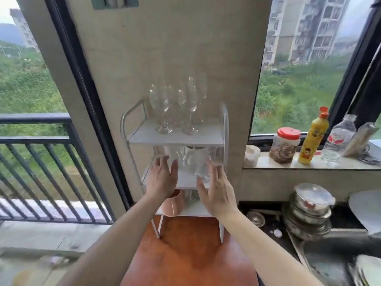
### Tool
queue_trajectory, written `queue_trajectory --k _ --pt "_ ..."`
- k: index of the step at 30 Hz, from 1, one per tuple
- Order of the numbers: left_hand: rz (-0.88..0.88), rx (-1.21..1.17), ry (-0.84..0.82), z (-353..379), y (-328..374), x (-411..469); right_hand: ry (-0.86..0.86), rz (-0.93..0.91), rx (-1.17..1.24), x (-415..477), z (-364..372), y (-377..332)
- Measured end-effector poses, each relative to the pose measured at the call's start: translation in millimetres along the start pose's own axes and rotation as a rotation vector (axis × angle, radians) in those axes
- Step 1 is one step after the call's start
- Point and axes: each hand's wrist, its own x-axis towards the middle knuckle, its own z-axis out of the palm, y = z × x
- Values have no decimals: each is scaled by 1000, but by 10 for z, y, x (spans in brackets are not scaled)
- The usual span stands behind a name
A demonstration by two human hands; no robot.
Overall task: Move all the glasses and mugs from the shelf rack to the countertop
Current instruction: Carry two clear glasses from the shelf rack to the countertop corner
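A white three-tier shelf rack (134, 139) stands on a reddish-brown countertop (189, 254) against the wall. Several stemmed wine glasses (164, 108) stand on its top tier. On the middle tier are clear tumblers (203, 164) and a clear mug (188, 159). A pink mug (173, 203) sits on the bottom tier. My left hand (161, 176) reaches into the middle tier with straight fingers beside a tumbler at the left. My right hand (216, 193) is open just in front of the right tumbler, fingers spread. Neither hand holds anything.
A windowsill at the right carries a white cup (252, 155), a red-lidded jar (285, 145), a yellow bottle (313, 137) and a water bottle (339, 139). Stacked metal bowls (309, 211) and dishes fill the lower right. A black balcony railing (41, 141) is at the left.
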Motion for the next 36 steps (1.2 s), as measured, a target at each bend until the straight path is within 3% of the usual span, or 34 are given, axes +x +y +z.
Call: queue_trajectory --k 5,12,20,26,36 --pt "-123 -292 -29 248 97 313 120 128 210 92 231 -72" --pt "-173 -457 31 319 94 527 241 373 460 250 361 -150" --pt "-359 -677 88 71 -186 350 216 561 601 394 430 -149" --pt "-423 -764 85 -139 -235 74 173 546 572 348 360 -249" --pt "-334 -760 148 -270 -184 -665 205 449 538 -137 91 -322"
